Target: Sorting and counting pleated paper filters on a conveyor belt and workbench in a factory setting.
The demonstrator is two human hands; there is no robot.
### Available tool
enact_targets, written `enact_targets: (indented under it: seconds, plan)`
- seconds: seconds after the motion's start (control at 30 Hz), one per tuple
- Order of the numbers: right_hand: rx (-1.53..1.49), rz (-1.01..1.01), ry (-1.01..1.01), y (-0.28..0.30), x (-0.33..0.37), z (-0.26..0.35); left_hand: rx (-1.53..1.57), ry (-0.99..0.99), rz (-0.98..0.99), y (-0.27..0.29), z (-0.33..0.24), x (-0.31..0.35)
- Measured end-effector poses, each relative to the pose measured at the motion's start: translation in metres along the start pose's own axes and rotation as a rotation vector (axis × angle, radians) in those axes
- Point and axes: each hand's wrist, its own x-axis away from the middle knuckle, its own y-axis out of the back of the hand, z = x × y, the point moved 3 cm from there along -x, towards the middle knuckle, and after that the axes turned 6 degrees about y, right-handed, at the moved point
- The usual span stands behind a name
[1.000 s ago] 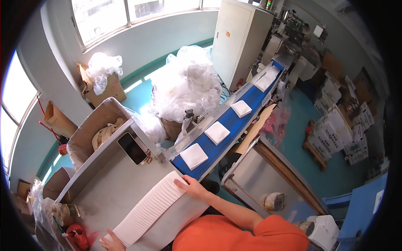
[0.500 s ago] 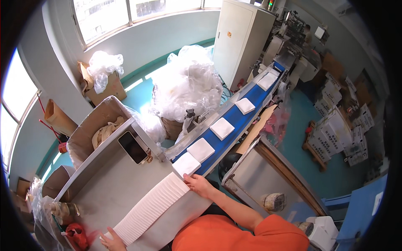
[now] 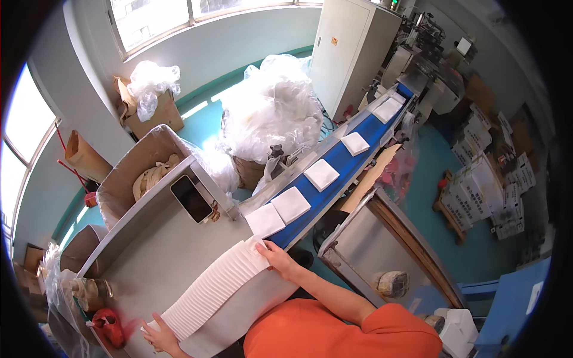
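A long row of white folded napkins (image 3: 212, 289) lies on edge across the grey table (image 3: 155, 256). My right hand (image 3: 276, 261) presses the row's far end, close to the blue conveyor belt (image 3: 334, 170). My left hand (image 3: 160, 338) holds the near end at the table's front. Several square white napkin stacks ride the belt; the nearest stack (image 3: 265, 220) sits at the belt's lower end, just beyond my right hand, with another (image 3: 290, 204) behind it.
A black phone (image 3: 191, 198) leans on the table's raised back edge. A cardboard box (image 3: 134, 179) stands behind it, clear plastic bags (image 3: 271, 110) further back. A steel cabinet (image 3: 382, 250) stands right of the belt. A red bag (image 3: 109, 326) lies at the table's left.
The napkin stacks have travelled down the belt toward me; the lead one has reached the belt's lower end. My right hand stays on the row's far end.
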Motion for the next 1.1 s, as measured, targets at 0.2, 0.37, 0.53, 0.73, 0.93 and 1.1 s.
enact_targets:
  seconds: [0.2, 0.37, 0.53, 0.73, 0.93, 1.1]
  plan:
    - [0.183, -0.054, 0.313, -0.003, -0.008, -0.008, -0.064, 0.037, -0.009, 0.014, -0.01, 0.009]
    - [0.364, 0.187, 0.034, 0.015, -0.001, 0.007, -0.02, 0.021, 0.015, 0.02, -0.014, 0.012]
    - [-0.196, -0.2, 0.293, 0.03, -0.01, 0.008, -0.003, 0.019, 0.045, 0.022, -0.018, 0.015]
    - [0.57, -0.118, 0.447, -0.01, 0.011, 0.025, -0.009, 0.008, 0.06, 0.019, -0.026, 0.018]
    - [0.177, -0.072, 0.267, -0.006, -0.008, 0.004, 0.031, -0.048, 0.15, 0.054, -0.035, 0.037]
    - [0.12, 0.018, -0.004, 0.017, -0.013, -0.019, 0.007, -0.056, 0.153, 0.048, -0.037, 0.032]
